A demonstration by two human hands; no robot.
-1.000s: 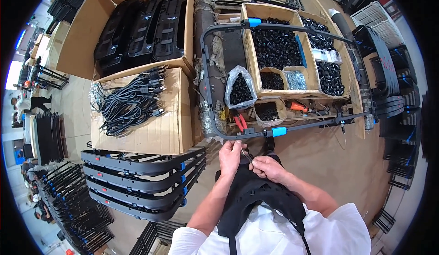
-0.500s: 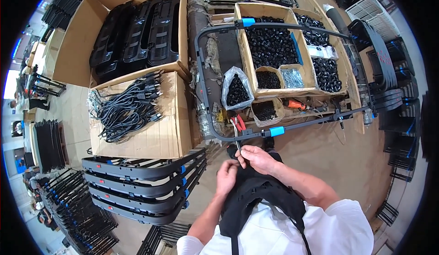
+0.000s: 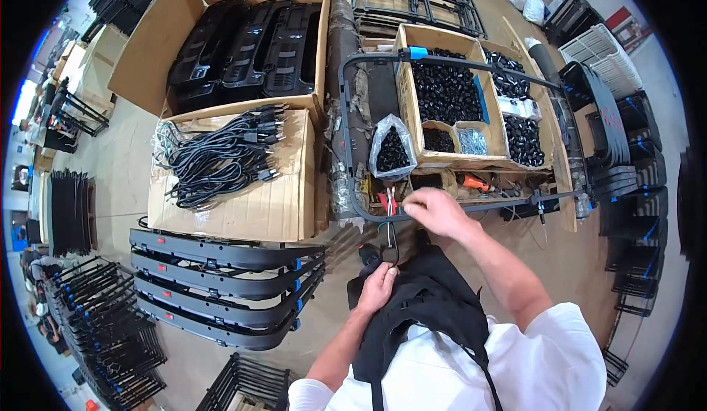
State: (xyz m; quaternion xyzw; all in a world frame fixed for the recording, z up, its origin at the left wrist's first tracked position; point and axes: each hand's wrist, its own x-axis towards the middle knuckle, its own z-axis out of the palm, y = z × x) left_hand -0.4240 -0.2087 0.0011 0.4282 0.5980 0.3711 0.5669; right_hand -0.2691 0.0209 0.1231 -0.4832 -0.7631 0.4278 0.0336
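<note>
Low in front of my body, my left hand [image 3: 378,287] is closed on a black cable [image 3: 397,253], whose thin wires run up toward the frame's near bar. My right hand [image 3: 440,213] is over that bar with its fingers bent together; whatever is in them is hidden. The dark rectangular tube frame [image 3: 342,127] lies across the bench, with a blue clip [image 3: 417,53] on its far bar. Beside my right fingertips are red-handled pliers [image 3: 388,200]. Just beyond sits a clear bag [image 3: 381,162] of small black parts.
A divided cardboard box [image 3: 409,109] holds black parts and screws. An orange-handled tool [image 3: 475,183] lies nearer. To the left, a bundle of black power cords [image 3: 221,153] rests on a carton [image 3: 287,205], behind it an open box [image 3: 136,65] of black panels. Grey curved frames [image 3: 221,293] are stacked below.
My right hand has moved up and forward from beside my left hand to the frame's near bar. My left hand has come slightly down and right with the cable. The view has shifted a little.
</note>
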